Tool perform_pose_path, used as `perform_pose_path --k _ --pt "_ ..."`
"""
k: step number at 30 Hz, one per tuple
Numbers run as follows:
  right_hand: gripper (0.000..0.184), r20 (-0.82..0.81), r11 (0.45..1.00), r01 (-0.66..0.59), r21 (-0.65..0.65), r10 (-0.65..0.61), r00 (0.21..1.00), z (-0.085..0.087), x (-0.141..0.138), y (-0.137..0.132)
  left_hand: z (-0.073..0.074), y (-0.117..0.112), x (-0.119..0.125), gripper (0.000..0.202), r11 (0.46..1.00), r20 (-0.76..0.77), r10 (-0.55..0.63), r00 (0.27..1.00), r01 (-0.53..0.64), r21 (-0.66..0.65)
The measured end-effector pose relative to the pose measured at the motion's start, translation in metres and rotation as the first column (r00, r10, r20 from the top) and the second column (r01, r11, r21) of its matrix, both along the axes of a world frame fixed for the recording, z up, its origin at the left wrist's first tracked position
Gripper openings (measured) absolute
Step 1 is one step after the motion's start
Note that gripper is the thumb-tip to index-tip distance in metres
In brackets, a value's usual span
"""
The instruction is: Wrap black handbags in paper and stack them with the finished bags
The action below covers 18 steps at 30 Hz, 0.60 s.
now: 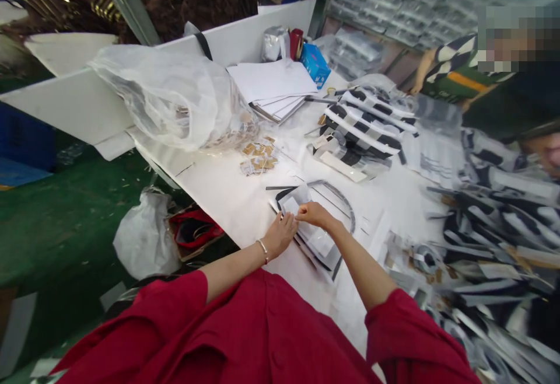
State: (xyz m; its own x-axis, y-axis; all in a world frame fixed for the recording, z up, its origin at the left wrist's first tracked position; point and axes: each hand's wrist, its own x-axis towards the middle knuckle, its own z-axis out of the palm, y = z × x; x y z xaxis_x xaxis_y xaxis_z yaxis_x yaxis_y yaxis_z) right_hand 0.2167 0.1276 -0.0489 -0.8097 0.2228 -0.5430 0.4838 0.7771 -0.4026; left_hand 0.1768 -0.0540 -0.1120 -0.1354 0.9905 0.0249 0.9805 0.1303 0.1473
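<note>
Both my hands meet at the near edge of the white table (pixel 227 191). My left hand (pixel 280 233) has its fingers curled onto a small white card (pixel 291 205) on top of a clear plastic packet (pixel 321 243). My right hand (pixel 314 213) pinches the same card from the right, fingers pressed together. The packet lies on a small stack of similar flat packets. A dark curved band (pixel 336 194) lies just behind them.
A big clear plastic bag (pixel 175 95) and small gold tags (pixel 258 156) lie to the left. White sheets (pixel 273 83), a blue box (pixel 315 63), and black-and-white striped packets (pixel 367 127) sit farther back. Another person (pixel 464 69) sits at the far right. A white bag (pixel 144 235) rests on the green floor.
</note>
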Motion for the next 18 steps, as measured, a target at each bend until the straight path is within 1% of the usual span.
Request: perform_pose_path --k 1,3,5,7,12,15,18 --pt "0.02 0.066 0.997 -0.064 0.042 0.061 0.996 -0.005 -0.01 0.003 -0.001 0.0 0.0 0.038 1.0 0.015 0.006 1.0 -0.006 0.004" --pt "0.016 0.174 0.988 -0.14 0.071 0.125 0.977 -0.015 -0.025 0.009 -0.002 0.0 0.0 0.039 1.0 0.044 0.01 0.999 -0.01 0.006" --pt "0.012 0.238 0.984 -0.163 0.072 0.142 0.961 -0.022 -0.034 0.014 -0.004 0.0 -0.001 0.042 1.0 0.075 0.007 0.997 -0.007 0.005" --pt "0.013 0.286 0.979 -0.184 0.082 0.154 0.946 -0.027 -0.039 0.018 -0.006 0.0 -0.001 0.043 1.0 0.102 0.001 0.995 -0.001 -0.001" --pt "0.02 0.335 0.961 -0.234 0.145 0.175 0.926 -0.033 -0.047 0.019 -0.007 0.002 -0.004 0.041 1.0 0.123 -0.031 0.992 0.031 -0.001" --pt "0.025 0.334 0.946 -0.255 0.201 0.179 0.925 -0.035 -0.055 0.012 -0.005 0.003 -0.006 0.038 0.998 0.112 -0.059 0.992 0.059 0.007" --pt "0.03 0.314 0.935 -0.25 0.252 0.165 0.935 -0.034 -0.06 0.005 -0.004 0.005 -0.01 0.036 0.996 0.09 -0.09 0.992 0.091 -0.008"
